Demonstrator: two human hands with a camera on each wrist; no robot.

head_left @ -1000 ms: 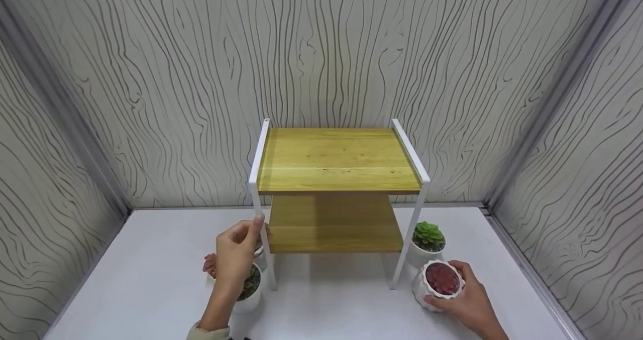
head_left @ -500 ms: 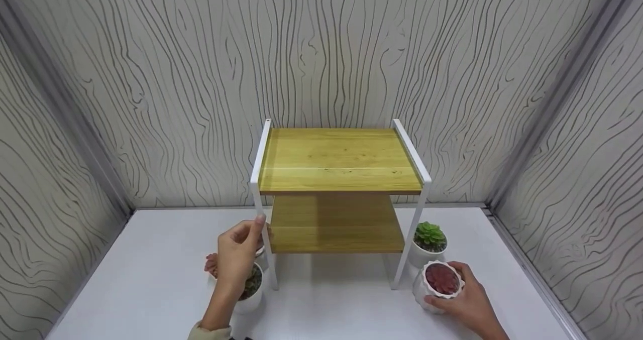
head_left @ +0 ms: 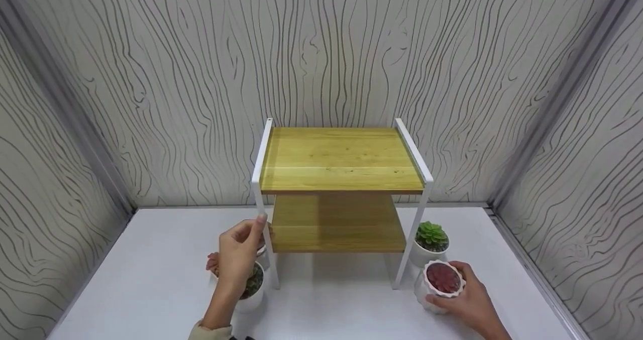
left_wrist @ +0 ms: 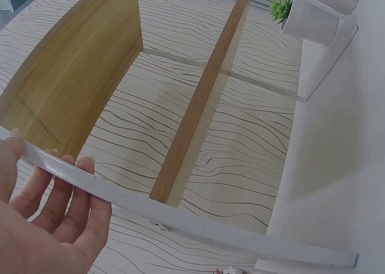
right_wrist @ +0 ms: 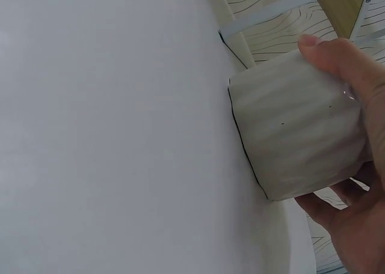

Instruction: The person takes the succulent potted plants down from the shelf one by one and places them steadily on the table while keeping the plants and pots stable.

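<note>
My left hand [head_left: 237, 253] grips the white front-left leg of a two-tier shelf [head_left: 341, 159] with wooden boards. In the left wrist view its fingers [left_wrist: 77, 208] curl round the white bar, thumb on the other side. At the right, my right hand [head_left: 471, 296] holds a white ribbed pot [head_left: 423, 300] with a red succulent [head_left: 443, 278] in it, thumb in front and fingers behind. The right wrist view shows the pot [right_wrist: 295, 127] from the side, its base right at the white tabletop; the plant is hidden there.
Beyond the held pot stands a round white pot with a green succulent [head_left: 431, 234], beside the shelf's right leg. Several potted plants, one with a reddish plant [head_left: 212, 262] and one in a white pot [head_left: 250, 301], stand around my left hand, partly hidden by it. Patterned walls [head_left: 321, 53] enclose the white table [head_left: 150, 279].
</note>
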